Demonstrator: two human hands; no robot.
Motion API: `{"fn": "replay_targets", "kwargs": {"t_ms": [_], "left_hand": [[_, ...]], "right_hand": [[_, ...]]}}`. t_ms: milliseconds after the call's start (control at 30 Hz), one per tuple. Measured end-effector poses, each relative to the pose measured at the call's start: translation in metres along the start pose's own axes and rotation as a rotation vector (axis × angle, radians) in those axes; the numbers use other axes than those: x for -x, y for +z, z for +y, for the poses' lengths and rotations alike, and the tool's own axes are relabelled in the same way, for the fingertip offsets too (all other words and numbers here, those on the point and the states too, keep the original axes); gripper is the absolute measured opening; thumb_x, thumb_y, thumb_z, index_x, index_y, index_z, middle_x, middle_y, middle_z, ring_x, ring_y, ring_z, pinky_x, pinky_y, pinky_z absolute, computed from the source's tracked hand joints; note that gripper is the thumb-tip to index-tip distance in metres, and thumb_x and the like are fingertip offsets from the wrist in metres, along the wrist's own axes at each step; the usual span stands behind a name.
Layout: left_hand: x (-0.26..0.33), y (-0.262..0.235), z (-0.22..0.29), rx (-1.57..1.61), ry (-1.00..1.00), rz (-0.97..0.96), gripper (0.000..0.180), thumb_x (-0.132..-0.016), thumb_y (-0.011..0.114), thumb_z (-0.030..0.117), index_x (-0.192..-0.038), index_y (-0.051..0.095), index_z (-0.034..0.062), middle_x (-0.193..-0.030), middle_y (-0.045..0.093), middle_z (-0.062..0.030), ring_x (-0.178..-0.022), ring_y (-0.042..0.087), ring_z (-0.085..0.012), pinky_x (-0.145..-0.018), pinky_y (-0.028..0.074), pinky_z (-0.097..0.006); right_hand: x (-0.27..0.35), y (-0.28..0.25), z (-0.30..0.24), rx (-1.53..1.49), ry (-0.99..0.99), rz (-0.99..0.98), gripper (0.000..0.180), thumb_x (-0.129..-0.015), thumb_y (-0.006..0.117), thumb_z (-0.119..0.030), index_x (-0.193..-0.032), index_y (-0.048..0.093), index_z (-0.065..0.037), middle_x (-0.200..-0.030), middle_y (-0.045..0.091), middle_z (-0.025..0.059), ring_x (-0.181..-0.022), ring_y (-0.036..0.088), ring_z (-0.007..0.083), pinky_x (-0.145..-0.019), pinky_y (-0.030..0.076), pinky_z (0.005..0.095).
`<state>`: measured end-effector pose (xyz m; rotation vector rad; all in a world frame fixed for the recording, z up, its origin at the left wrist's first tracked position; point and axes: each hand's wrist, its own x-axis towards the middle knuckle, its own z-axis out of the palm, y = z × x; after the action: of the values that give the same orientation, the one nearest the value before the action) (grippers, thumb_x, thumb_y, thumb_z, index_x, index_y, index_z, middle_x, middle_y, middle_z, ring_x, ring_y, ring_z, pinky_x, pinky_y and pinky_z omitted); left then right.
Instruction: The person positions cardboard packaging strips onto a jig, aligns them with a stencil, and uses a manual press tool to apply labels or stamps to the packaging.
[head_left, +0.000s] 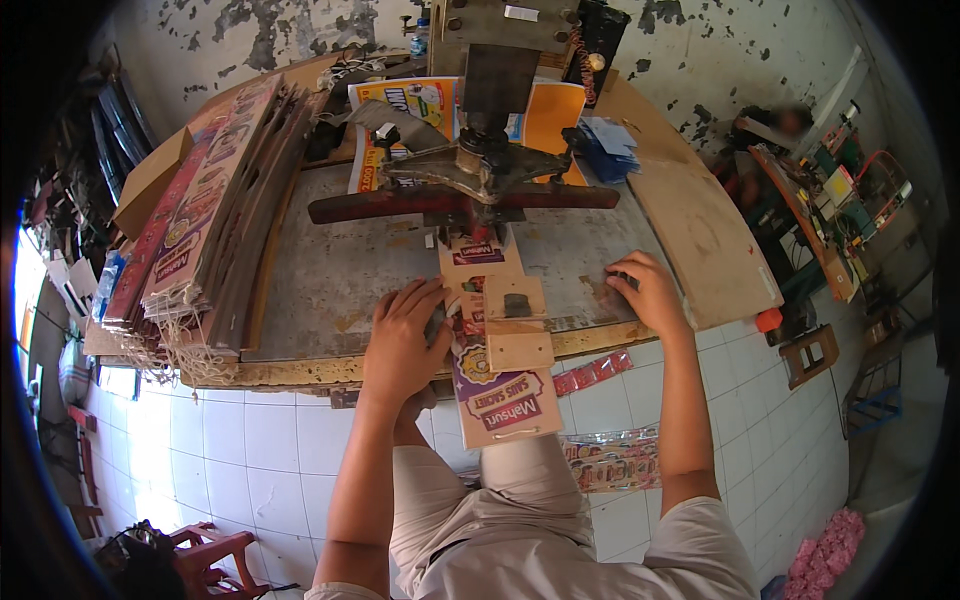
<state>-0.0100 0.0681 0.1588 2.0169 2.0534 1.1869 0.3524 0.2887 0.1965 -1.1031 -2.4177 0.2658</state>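
Stretching toward the lap (525, 482), the printed cardboard strip (505, 400) lies nearer the left hand (405, 330) than the right hand (650, 292), both grips unclear.

The press (484, 165) stands at the back middle of the desk (340, 260), printed sheets (556, 110) behind it. A card strip (507, 408) runs from under it past the desk's front edge, a wooden block (516, 350) on top. Stacked strips (215, 195) lie at the worker's left, a flat board (695, 215) at the right; a stool (222, 555) is on the floor (265, 450), left.
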Motion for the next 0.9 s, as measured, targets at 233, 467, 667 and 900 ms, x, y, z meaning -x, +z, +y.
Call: {"fn": "replay_targets", "kwargs": {"t_ms": [233,467,667,900], "left_hand": [[0.0,0.0,0.002,0.003,0.003,0.007,0.043,-0.099,0.073,0.018,-0.139,0.072,0.0055,-0.155,0.069,-0.0131,-0.151,0.058,-0.034,-0.127,0.039,-0.055],[0.001,0.0,0.001,-0.004,-0.007,0.002,0.042,-0.098,0.075,0.016,-0.14,0.073,0.0074,-0.155,0.069,-0.0115,-0.152,0.057,-0.0333,-0.128,0.038,-0.054],[0.0,0.002,0.001,-0.001,-0.008,-0.001,0.042,-0.099,0.075,0.017,-0.139,0.073,0.0079,-0.156,0.069,-0.0111,-0.152,0.057,-0.0329,-0.128,0.038,-0.054],[0.0,-0.002,0.001,-0.009,-0.002,0.005,0.042,-0.099,0.075,0.017,-0.14,0.073,0.0079,-0.156,0.069,-0.0114,-0.152,0.057,-0.033,-0.128,0.038,-0.055]], "right_hand": [[0.008,-0.003,-0.001,-0.057,-0.082,0.045,0.021,-0.098,0.084,-0.018,-0.116,0.082,-0.007,-0.109,0.074,0.008,-0.108,0.071,0.0322,-0.094,0.058,0.0431],[-0.004,-0.005,-0.004,0.147,-0.203,0.022,0.015,-0.097,0.083,-0.017,-0.108,0.082,-0.007,-0.104,0.074,0.0057,-0.1,0.073,0.0306,-0.087,0.061,0.0439],[0.002,0.001,-0.003,0.286,-0.348,0.096,0.006,-0.096,0.081,-0.012,-0.099,0.078,-0.008,-0.099,0.07,0.0058,-0.095,0.073,0.0303,-0.081,0.061,0.0444],[-0.005,0.01,0.004,0.201,-0.303,0.136,0.004,-0.097,0.077,-0.008,-0.101,0.076,-0.006,-0.104,0.07,0.0106,-0.098,0.073,0.0334,-0.08,0.061,0.045]]}}
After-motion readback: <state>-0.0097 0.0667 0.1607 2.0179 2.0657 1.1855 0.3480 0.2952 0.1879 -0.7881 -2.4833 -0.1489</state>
